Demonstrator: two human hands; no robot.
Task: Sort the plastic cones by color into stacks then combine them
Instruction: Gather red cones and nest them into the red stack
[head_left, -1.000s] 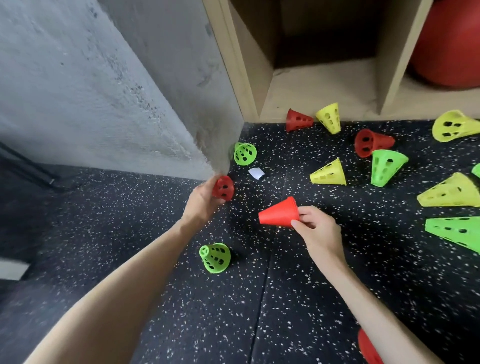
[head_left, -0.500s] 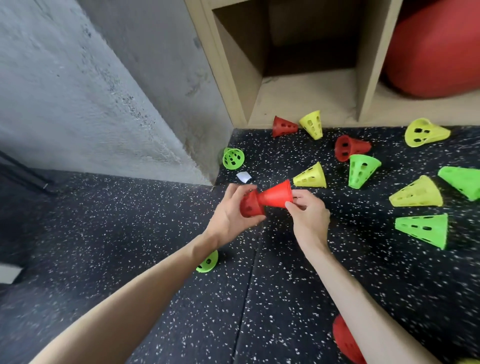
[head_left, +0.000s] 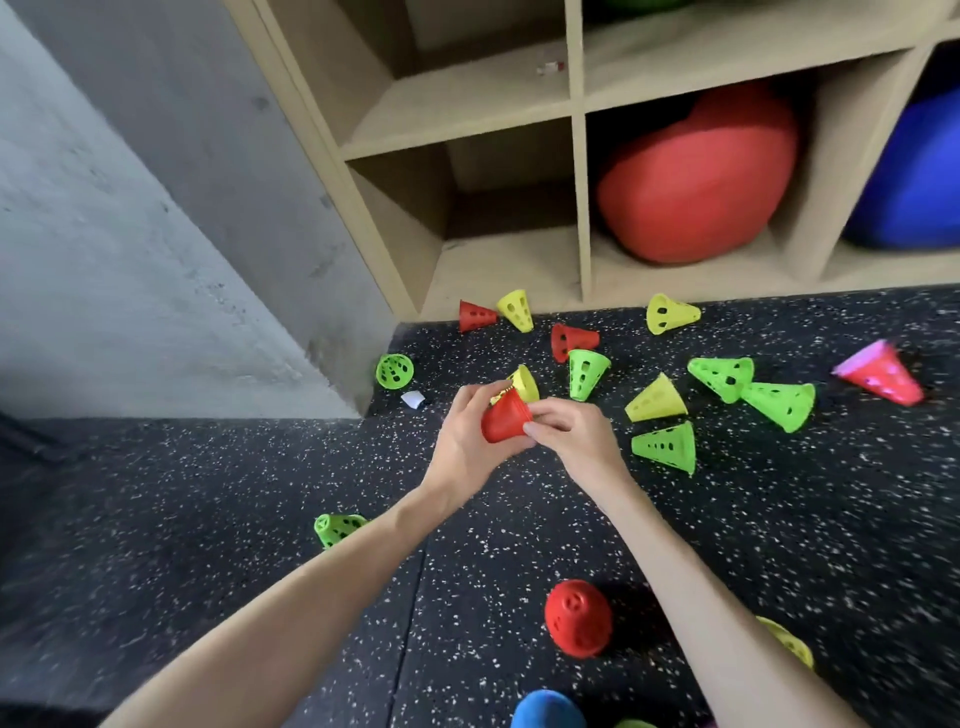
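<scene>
Speckled black rubber floor fills the lower frame, meeting a gray concrete wall at the left and a pale wooden cubby shelf across the top; no writing or labels can be read anywhere. At center, both hands hold red cones above the floor: the left hand has its grip curled around them from the left, and the right hand pinches their right edge with its fingers bent. How many red cones are nested there cannot be told. A yellow cone lies just behind the hands. More perforated cones in green, yellow and red are scattered on the floor toward the upper right, several lying on their sides and some touching. One green cone sits against the wall's corner, beside a small white scrap. Another green cone lies partly hidden behind the left forearm, and a lone red cone stands between the forearms in the lower frame. A large red ball fills one lower cubby, a blue ball the next. Bare floor stretches across the left and lower left.
</scene>
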